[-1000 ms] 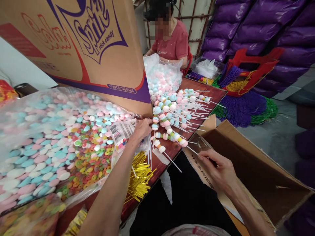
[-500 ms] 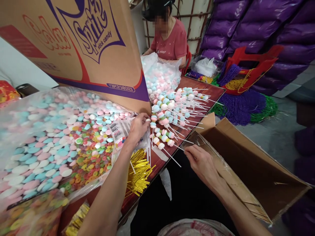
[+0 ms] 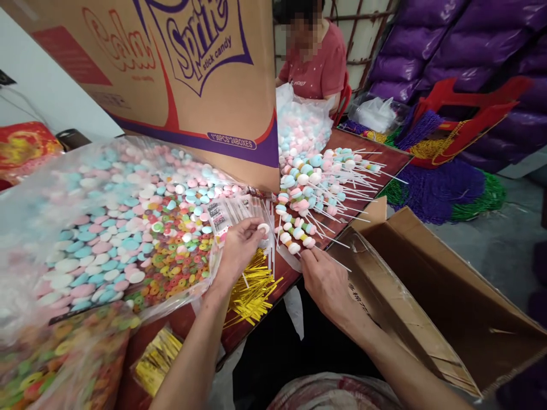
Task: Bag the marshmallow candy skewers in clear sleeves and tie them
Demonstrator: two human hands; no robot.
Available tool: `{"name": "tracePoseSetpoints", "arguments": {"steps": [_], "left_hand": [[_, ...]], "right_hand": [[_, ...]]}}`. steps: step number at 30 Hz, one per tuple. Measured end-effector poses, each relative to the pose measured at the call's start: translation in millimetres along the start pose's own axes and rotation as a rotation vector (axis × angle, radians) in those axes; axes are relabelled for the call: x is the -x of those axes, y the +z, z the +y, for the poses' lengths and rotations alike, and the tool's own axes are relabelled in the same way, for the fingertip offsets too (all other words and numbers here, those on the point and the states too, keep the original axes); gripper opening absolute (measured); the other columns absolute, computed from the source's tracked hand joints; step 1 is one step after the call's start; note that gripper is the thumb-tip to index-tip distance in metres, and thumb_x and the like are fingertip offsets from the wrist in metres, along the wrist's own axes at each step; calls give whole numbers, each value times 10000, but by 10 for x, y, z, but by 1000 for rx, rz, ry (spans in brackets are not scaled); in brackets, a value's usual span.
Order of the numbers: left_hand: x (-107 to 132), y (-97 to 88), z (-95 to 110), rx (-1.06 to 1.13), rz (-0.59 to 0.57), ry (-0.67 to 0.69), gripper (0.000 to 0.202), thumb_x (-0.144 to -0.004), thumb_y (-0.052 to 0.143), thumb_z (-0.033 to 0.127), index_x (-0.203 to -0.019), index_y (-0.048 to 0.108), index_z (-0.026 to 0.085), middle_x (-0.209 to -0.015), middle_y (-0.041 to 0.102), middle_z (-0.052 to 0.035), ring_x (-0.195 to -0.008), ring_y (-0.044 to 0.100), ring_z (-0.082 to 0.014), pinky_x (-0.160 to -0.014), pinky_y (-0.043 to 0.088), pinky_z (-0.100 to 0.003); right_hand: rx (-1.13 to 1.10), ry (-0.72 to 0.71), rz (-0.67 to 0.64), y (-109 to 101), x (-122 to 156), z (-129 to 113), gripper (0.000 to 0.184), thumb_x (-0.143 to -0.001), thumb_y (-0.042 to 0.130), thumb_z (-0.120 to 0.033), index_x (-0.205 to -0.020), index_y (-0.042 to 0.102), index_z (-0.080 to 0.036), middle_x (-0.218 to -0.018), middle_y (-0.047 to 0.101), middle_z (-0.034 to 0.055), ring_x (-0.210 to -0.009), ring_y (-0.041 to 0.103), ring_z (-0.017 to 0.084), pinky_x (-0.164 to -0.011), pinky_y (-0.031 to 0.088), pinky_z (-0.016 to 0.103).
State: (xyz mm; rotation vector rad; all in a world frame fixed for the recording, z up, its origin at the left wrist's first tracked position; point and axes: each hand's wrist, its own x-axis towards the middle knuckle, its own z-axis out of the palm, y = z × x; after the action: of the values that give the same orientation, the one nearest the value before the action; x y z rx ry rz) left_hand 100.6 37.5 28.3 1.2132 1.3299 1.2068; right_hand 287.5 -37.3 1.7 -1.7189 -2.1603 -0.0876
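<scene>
My left hand (image 3: 243, 245) pinches a white disc-shaped candy (image 3: 264, 229) between thumb and fingertips, above the table's edge side. Beside it lie clear printed wrappers (image 3: 222, 215) and a pile of gold twist ties (image 3: 252, 290). My right hand (image 3: 325, 280) is closed at the near end of the candy skewers, its fingertips on a white stick just below the nearest candy skewer (image 3: 289, 239). That skewer carries pastel candies with gummy rings between them. A heap of similar candy skewers (image 3: 316, 191) lies beyond, sticks pointing right.
Loose pastel candies (image 3: 98, 245) and gummy rings (image 3: 179, 267) lie on plastic at left. A large printed carton (image 3: 192, 108) stands behind them. An open cardboard box (image 3: 410, 273) is at right, below the table edge. Across the table sits a person (image 3: 316, 62) beside a candy bag (image 3: 303, 122).
My left hand has come back toward me from the carton's corner with the white candy. My right hand has slid up close to the candies. The view has shifted somewhat.
</scene>
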Motion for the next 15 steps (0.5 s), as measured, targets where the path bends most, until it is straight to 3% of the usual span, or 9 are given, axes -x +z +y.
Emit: {"name": "tracePoseSetpoints", "arguments": {"steps": [4, 7, 11, 15], "left_hand": [[61, -21, -12, 19, 29, 22, 338, -666, 772, 426, -852, 663, 166, -747, 683, -10, -629, 668, -141, -624, 508, -260], [97, 19, -22, 41, 35, -11, 375, -668, 772, 424, -925, 695, 163, -829, 717, -33, -667, 694, -162, -649, 530, -281], [170, 108, -40, 69, 42, -55, 388, -670, 781, 412, -963, 745, 161, -897, 754, -64, -754, 704, -193, -720, 573, -326], [268, 116, -30, 127, 37, -113, 402, -713, 763, 456, -1003, 754, 178, -957, 758, -64, -823, 709, -192, -802, 592, -350]], "right_hand": [[-93, 39, 56, -290, 222, 153, 246, -973, 453, -205, -767, 588, -204, -718, 610, 35, -612, 543, 151, -541, 304, 282], [-315, 55, 60, -456, 355, 214, 223, -988, 448, -228, -842, 616, -207, -736, 604, 28, -592, 541, 134, -553, 358, 263], [-590, 31, 80, -456, 342, 128, 177, -980, 485, -208, -885, 634, -201, -756, 604, 28, -656, 563, 136, -616, 425, 252], [-645, 45, 82, -373, 249, 34, 228, -982, 465, -203, -838, 641, -193, -734, 587, 29, -651, 545, 138, -621, 436, 250]]}}
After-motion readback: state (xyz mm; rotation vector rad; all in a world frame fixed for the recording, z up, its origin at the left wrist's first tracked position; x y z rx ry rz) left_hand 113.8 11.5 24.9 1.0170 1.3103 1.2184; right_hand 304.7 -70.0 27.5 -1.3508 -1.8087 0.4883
